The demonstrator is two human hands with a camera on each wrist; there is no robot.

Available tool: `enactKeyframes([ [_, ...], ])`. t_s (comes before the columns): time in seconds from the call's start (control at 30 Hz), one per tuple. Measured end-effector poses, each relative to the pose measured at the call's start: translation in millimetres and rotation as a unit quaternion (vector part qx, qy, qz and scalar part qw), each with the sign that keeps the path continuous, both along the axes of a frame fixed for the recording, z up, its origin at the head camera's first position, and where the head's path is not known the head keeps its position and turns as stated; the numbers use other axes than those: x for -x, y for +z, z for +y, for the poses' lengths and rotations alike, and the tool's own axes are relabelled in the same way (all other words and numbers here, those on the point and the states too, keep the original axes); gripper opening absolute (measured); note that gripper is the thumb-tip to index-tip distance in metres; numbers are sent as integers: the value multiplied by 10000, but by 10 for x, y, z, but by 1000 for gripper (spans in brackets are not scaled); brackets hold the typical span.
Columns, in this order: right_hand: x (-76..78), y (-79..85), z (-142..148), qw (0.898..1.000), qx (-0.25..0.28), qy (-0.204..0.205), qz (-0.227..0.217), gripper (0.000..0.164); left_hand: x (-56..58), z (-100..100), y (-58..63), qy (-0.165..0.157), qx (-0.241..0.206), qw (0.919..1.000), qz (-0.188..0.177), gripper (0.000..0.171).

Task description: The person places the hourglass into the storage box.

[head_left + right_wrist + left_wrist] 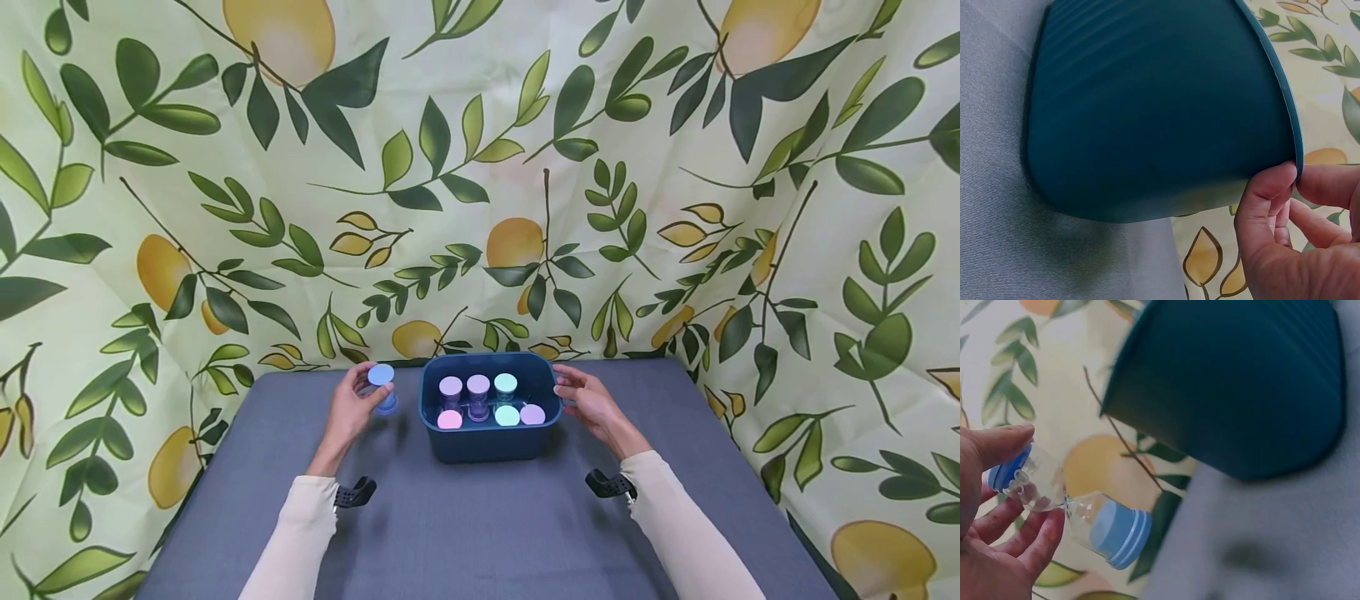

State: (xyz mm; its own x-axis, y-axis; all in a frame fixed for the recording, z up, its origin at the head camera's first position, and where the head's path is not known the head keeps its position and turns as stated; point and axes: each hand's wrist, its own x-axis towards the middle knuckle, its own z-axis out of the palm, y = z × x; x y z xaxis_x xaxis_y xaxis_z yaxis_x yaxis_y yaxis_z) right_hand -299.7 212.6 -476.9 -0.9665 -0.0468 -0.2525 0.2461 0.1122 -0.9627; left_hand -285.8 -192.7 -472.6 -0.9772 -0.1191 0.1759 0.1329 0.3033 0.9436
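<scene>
My left hand (350,412) grips a clear sand timer with blue end caps (381,375) to the left of a dark blue bin (487,447). In the left wrist view, the sand timer (1088,509) tilts, its upper cap under the thumb and the fingers around its near bulb. On the other side, my right hand (592,406) pinches the bin's rim at the right end; the right wrist view shows thumb and finger meeting at that rim (1291,125). Several sand timers stand inside the bin, with pink (450,419), lilac (477,383) and mint (506,383) caps.
The bin stands on a grey cloth-covered table (465,533), near its back edge. Behind and beside the table hangs a curtain (465,200) printed with lemons and leaves. Black straps (356,492) circle both wrists.
</scene>
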Motion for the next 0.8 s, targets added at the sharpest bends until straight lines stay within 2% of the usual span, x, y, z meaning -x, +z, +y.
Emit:
enactKeyframes([
  [0.17,0,-4,-3,10000,38,8,20,51,-79,41,201,-86,-24,9999,48,57],
  [0.2,-1,0,-4,10000,47,25,35,51,-118,60,282,-116,-56,9999,17,57],
  [0.33,-10,18,-5,10000,62,22,24,51,-175,86,423,-212,-98,9997,48,56],
  [0.6,-2,16,5,9998,178,83,47,51,-241,130,602,-310,-205,9993,80,57],
  [0.8,-9,21,-4,9998,167,62,26,51,-283,167,726,-326,-98,9991,251,54],
])
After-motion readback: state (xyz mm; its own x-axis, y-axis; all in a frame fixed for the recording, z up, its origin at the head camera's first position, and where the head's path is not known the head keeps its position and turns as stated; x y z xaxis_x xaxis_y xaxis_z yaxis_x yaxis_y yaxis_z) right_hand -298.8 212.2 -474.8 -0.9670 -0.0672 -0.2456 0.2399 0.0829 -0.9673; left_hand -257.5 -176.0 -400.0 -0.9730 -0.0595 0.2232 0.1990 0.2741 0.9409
